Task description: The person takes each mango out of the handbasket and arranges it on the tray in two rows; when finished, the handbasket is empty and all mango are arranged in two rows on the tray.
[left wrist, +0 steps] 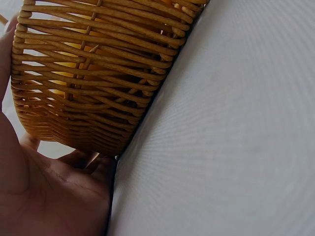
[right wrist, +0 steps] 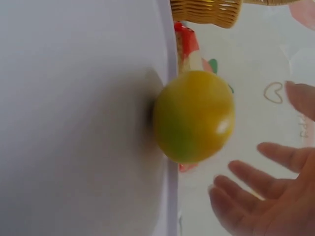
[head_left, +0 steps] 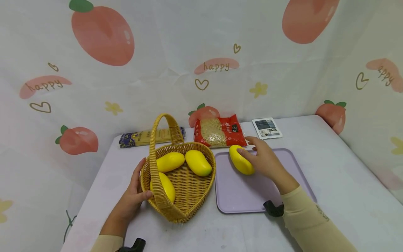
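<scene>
A yellow mango (head_left: pixel 241 161) lies at the far left part of a lilac tray (head_left: pixel 242 199), its upper end overlapping the far rim in the head view. The tray lies flat and probably gives the fruit a level bed; the right wrist view shows the mango's green-tinged end. The person's right hand (head_left: pixel 263 159) reaches over it, fingers and thumb spread wide. In that wrist view they stand apart from the fruit, the spread seemingly wide enough to go around it.

Just left of the tray stands a heart-shaped wicker basket (head_left: pixel 185 187) with a tall arched handle. The left hand (head_left: pixel 133 192) holds it from the outer left side, thumb at the rim and fingers wrapped about the wall, apparently to keep it steady. Inside, three more mangoes (head_left: pixel 198 162) lie around the woven floor; the raised sides likely stop them rolling out.

Behind, along the far edge of the white table (head_left: pixel 330 168), lie a long noodle packet (head_left: pixel 138 138), a red bag with a clear window (head_left: pixel 214 131) and a white sachet (head_left: pixel 267 128), perhaps set back to leave working room. A fruit-printed cloth (head_left: pixel 176 42) hangs beyond.
</scene>
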Action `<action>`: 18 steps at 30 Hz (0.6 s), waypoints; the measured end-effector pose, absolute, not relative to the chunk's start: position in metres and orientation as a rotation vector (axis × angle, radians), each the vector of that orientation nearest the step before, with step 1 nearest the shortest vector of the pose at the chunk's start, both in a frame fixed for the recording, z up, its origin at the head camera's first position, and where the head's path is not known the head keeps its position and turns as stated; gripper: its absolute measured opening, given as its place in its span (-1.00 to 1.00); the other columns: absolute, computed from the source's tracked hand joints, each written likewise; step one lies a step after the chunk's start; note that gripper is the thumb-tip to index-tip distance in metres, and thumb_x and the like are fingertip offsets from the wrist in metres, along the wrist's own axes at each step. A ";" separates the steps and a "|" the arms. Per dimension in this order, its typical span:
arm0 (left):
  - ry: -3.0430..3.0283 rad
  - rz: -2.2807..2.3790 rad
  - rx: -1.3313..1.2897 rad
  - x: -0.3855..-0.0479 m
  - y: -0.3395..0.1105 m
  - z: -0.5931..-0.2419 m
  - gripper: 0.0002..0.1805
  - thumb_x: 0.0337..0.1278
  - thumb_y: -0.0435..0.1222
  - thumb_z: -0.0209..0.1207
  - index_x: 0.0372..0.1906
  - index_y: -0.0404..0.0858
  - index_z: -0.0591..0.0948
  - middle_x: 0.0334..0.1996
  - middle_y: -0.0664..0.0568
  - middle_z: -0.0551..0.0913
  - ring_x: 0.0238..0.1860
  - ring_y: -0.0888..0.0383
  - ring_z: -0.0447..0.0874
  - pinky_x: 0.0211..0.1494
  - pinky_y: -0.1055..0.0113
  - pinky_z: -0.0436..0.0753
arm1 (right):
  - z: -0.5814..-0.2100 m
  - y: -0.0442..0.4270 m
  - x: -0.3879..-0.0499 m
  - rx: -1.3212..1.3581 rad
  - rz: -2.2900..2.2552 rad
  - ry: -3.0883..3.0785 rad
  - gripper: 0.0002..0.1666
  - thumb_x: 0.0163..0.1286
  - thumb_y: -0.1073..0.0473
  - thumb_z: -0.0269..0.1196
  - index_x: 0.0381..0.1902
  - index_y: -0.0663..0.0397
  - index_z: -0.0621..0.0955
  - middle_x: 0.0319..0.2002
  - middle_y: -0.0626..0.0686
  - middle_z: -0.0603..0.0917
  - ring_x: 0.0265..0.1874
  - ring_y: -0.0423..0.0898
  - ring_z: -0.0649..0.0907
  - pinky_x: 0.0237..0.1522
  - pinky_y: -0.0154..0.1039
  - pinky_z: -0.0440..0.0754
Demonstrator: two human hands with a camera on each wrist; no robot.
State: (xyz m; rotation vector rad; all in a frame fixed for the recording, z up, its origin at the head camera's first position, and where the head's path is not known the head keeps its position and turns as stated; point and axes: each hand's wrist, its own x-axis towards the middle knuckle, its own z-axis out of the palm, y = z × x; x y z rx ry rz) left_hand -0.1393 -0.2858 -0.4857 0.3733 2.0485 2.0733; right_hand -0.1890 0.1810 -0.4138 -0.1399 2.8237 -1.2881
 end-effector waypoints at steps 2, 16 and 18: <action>2.048 2.073 0.374 -0.139 -0.286 -0.486 0.24 0.35 -0.30 0.42 0.80 0.26 -0.19 0.73 -0.19 -0.03 0.43 0.02 0.53 0.38 0.25 0.55 | -0.411 0.183 -0.189 -0.177 -1.331 2.831 -0.16 0.65 -0.19 0.26 0.63 0.19 0.38 0.46 0.40 0.47 0.37 0.41 0.50 0.31 0.44 0.50; 2.039 2.083 0.392 -0.140 -0.286 -0.487 0.24 0.35 -0.32 0.41 0.80 0.23 -0.19 0.74 -0.18 -0.06 0.47 0.03 0.49 0.40 0.25 0.53 | -0.395 0.200 -0.181 -0.421 -1.643 2.595 -0.26 0.81 -0.18 -0.14 0.74 0.04 0.21 0.62 0.33 0.27 0.54 0.41 0.31 0.42 0.47 0.35; 2.043 2.081 0.388 -0.140 -0.286 -0.487 0.24 0.35 -0.31 0.41 0.81 0.22 -0.20 0.74 -0.17 -0.06 0.47 0.03 0.48 0.40 0.26 0.53 | -0.393 0.201 -0.181 -0.449 -1.686 2.548 -0.26 0.81 -0.19 -0.18 0.76 -0.02 0.19 0.61 0.32 0.29 0.53 0.41 0.32 0.40 0.46 0.38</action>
